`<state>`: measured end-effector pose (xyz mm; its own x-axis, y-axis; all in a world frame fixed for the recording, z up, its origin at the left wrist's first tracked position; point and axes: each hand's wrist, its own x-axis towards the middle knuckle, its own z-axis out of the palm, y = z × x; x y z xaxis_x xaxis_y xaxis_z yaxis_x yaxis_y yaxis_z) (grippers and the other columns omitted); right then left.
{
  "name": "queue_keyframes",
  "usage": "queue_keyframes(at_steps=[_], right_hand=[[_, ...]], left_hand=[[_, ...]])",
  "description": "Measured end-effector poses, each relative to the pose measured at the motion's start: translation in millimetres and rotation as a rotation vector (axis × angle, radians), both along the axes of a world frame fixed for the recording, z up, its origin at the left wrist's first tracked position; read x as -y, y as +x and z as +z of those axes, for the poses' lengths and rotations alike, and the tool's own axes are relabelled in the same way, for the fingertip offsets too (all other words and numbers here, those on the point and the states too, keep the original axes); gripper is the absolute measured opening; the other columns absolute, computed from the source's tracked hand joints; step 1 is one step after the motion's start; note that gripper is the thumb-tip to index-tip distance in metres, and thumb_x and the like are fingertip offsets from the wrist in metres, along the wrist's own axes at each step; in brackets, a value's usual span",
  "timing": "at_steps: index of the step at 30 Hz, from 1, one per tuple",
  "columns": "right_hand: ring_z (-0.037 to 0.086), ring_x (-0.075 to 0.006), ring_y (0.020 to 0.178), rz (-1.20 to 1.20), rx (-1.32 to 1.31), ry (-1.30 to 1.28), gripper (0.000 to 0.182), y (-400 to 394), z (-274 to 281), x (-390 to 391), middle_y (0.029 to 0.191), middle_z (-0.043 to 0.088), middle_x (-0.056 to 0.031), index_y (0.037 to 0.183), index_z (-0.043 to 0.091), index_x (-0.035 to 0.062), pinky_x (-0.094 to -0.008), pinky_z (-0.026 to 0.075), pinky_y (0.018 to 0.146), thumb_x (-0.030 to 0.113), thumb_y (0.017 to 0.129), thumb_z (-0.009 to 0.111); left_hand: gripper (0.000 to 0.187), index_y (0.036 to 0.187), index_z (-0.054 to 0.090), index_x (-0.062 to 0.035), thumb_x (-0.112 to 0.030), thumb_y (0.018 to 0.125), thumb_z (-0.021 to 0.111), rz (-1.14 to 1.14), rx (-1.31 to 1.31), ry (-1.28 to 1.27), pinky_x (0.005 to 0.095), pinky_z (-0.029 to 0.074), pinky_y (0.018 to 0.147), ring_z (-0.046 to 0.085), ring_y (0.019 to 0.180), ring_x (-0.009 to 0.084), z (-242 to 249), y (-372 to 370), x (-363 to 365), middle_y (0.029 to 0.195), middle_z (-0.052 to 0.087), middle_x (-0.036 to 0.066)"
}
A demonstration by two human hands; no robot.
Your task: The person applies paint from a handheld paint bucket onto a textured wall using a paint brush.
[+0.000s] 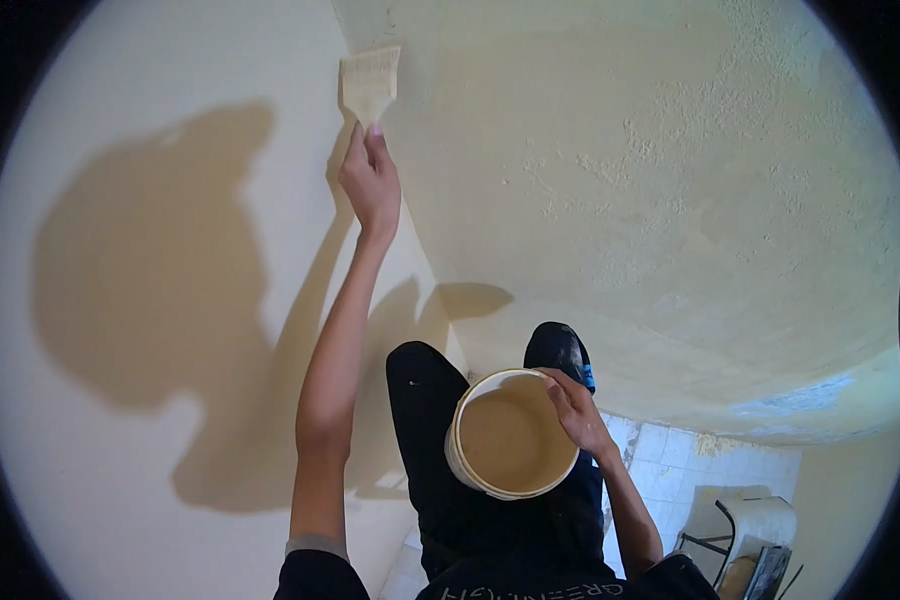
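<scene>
My left hand [372, 188] is raised along the corner between two walls, its fingers closed around the handle of a wide paintbrush [370, 82]. The brush is coated in cream paint, and its bristles point up near the corner line. My right hand [576, 412] grips the rim of a round white bucket [460, 462] from the right side, thumb over the edge. Beige paint [515, 435] lies inside the bucket, which sits at my lap above my dark trousers.
On the left is a smooth pale wall [140, 90] with my shadow on it. The right wall [610, 200] has rough, flaking patches. Below lies a tiled floor [660, 462], where a chair [760, 525] with a dark metal frame stands at the lower right.
</scene>
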<state>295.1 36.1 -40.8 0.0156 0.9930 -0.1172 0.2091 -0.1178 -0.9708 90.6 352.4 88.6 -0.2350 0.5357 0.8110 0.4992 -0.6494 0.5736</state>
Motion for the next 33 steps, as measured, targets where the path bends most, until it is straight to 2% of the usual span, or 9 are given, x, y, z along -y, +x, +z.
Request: queue_keyframes(at_steps=[2, 4, 9, 12, 14, 18, 23, 28, 33], right_hand=[[0.06, -0.0241, 0.105, 0.002, 0.015, -0.005, 0.037, 0.2, 3.4, -0.4, 0.11, 0.064, -0.0184, 0.123, 0.054, 0.0008, -0.0343, 0.044, 0.092, 0.028, 0.101, 0.04], [0.059, -0.025, 0.107, 0.0, -0.016, -0.028, 0.04, -0.4, 5.4, 0.4, 0.111, 0.063, -0.0192, 0.123, 0.054, 0.0005, -0.0348, 0.044, 0.093, 0.031, 0.101, 0.04], [0.058, -0.0217, 0.105, -0.013, -0.001, 0.003, 0.039, 2.3, 2.3, 3.3, 0.11, 0.063, -0.0157, 0.123, 0.054, 0.0011, -0.0327, 0.043, 0.093, 0.03, 0.102, 0.039], [0.057, -0.0191, 0.105, -0.003, 0.014, -0.024, 0.037, 3.3, 4.3, 4.8, 0.11, 0.063, -0.0125, 0.123, 0.054, 0.0014, -0.0312, 0.043, 0.094, 0.028, 0.102, 0.038], [0.057, -0.0192, 0.106, 0.006, 0.023, -0.028, 0.037, 4.6, 3.4, 5.4, 0.111, 0.063, -0.0126, 0.123, 0.054, 0.0012, -0.0313, 0.042, 0.094, 0.028, 0.102, 0.039], [0.056, -0.0193, 0.107, 0.014, -0.028, -0.045, 0.038, 3.1, 3.1, 4.5, 0.111, 0.062, -0.0127, 0.123, 0.054, 0.0007, -0.0313, 0.042, 0.094, 0.028, 0.102, 0.038], [0.061, -0.0241, 0.102, -0.012, -0.003, 0.035, 0.039, 1.2, -2.2, 1.2, 0.108, 0.065, -0.0181, 0.123, 0.054, 0.0015, -0.0345, 0.045, 0.091, 0.03, 0.101, 0.04], [0.061, -0.0234, 0.102, -0.022, -0.033, 0.037, 0.038, 3.2, -6.4, 3.5, 0.107, 0.065, -0.0177, 0.122, 0.054, 0.0004, -0.0344, 0.045, 0.09, 0.029, 0.101, 0.04], [0.059, -0.0204, 0.103, 0.0, -0.049, 0.003, 0.037, 3.9, -5.5, 5.1, 0.108, 0.064, -0.0148, 0.122, 0.054, 0.0, -0.032, 0.044, 0.091, 0.027, 0.102, 0.039]], left_hand=[[0.034, 0.112, 0.057, 0.0095, -0.021, 0.098, 0.049, -0.022, 0.017, 0.044, 0.0361, 0.04, 0.054, 0.045, 0.056, 0.0242, 3.7, 3.5, -0.2, 0.068, 0.052, 0.023], [0.034, 0.113, 0.057, 0.0082, -0.021, 0.098, 0.049, 0.005, -0.037, -0.178, 0.0364, 0.041, 0.056, 0.047, 0.057, 0.0256, -10.7, 4.0, -2.1, 0.069, 0.052, 0.025], [0.035, 0.114, 0.058, 0.0064, -0.024, 0.098, 0.05, -0.02, -0.089, -0.431, 0.0364, 0.041, 0.055, 0.045, 0.054, 0.0233, -99.7, 0.5, 29.9, 0.063, 0.051, 0.022], [0.036, 0.114, 0.058, 0.0058, -0.025, 0.098, 0.049, -0.005, 0.047, -0.393, 0.0352, 0.039, 0.053, 0.043, 0.054, 0.0213, -129.1, -0.3, 42.2, 0.061, 0.048, 0.018], [0.036, 0.114, 0.057, 0.0059, -0.026, 0.099, 0.048, 0.053, -0.005, -0.542, 0.0339, 0.04, 0.055, 0.042, 0.056, 0.0199, -99.9, -0.2, 49.6, 0.062, 0.048, 0.017], [0.036, 0.102, 0.058, 0.0085, -0.026, 0.1, 0.048, -0.034, 0.037, -0.028, 0.0329, 0.041, 0.058, 0.04, 0.058, 0.0214, -23.5, 5.1, 26.2, 0.064, 0.049, 0.016], [0.035, 0.095, 0.057, 0.0082, -0.025, 0.099, 0.047, 0.057, -0.088, -0.033, 0.0389, 0.042, 0.059, 0.048, 0.057, 0.0303, 26.5, 6.1, -0.9, 0.065, 0.053, 0.021], [0.029, 0.094, 0.058, 0.0035, -0.022, 0.099, 0.045, 0.01, -0.154, -0.177, 0.0445, 0.042, 0.06, 0.054, 0.064, 0.0415, -73.2, -1.5, 0.4, 0.071, 0.058, 0.025], [0.027, 0.098, 0.059, 0.0014, -0.021, 0.099, 0.044, 0.115, -0.38, -0.594, 0.0485, 0.045, 0.065, 0.06, 0.078, 0.0441, -191.8, -21.9, 48.5, 0.08, 0.062, 0.026]])
